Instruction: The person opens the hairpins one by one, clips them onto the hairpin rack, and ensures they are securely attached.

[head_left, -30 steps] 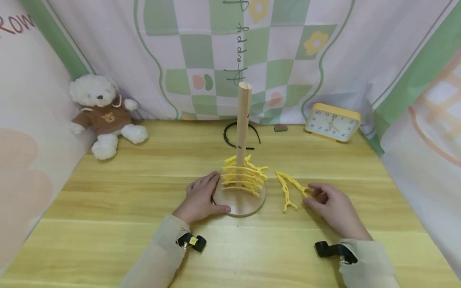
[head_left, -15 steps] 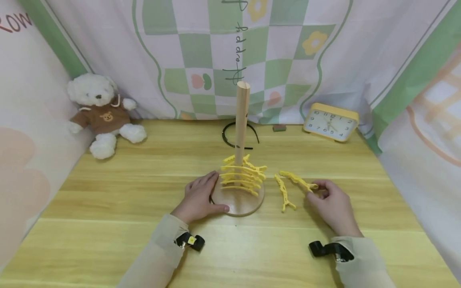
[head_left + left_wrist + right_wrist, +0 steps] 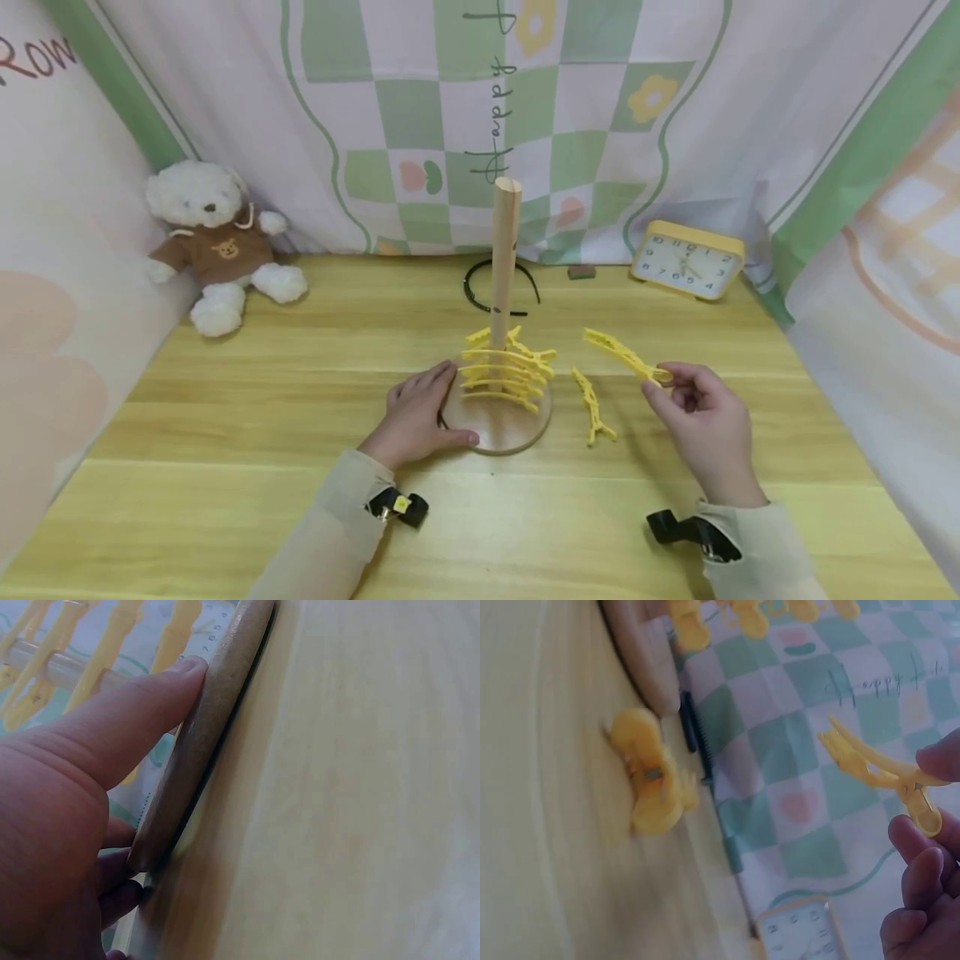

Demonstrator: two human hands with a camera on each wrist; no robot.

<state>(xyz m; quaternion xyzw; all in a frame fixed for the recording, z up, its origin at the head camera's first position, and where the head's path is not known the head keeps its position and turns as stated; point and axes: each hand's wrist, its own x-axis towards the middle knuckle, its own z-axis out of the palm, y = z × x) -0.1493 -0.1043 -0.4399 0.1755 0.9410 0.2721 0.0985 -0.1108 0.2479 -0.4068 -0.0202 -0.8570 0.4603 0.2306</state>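
Observation:
My left hand (image 3: 414, 418) holds the round base (image 3: 501, 432) of a wooden stand at its left side. In the left wrist view the thumb (image 3: 142, 705) lies against the base's rim, with the other fingers curled at its edge. Several yellow hair clips (image 3: 504, 367) are stacked low around the upright pole (image 3: 506, 242). To the right, my right hand (image 3: 712, 429) pinches one yellow hair clip (image 3: 618, 350) by its handle end, above the table. That clip's toothed end points left, its arms slightly apart in the right wrist view. Another yellow hair clip (image 3: 591, 407) lies loose between base and right hand.
A black headband (image 3: 469, 287) lies behind the pole, with a small dark block (image 3: 581, 272) beside it. A yellow alarm clock (image 3: 688, 260) stands at the back right. At the back left sits a white teddy bear (image 3: 225, 250). A patterned curtain (image 3: 405, 100) borders the wooden table (image 3: 225, 467).
My right hand has lifted one hair clip off the table and moved it slightly right, away from the loose clip. The left hand stays at the base.

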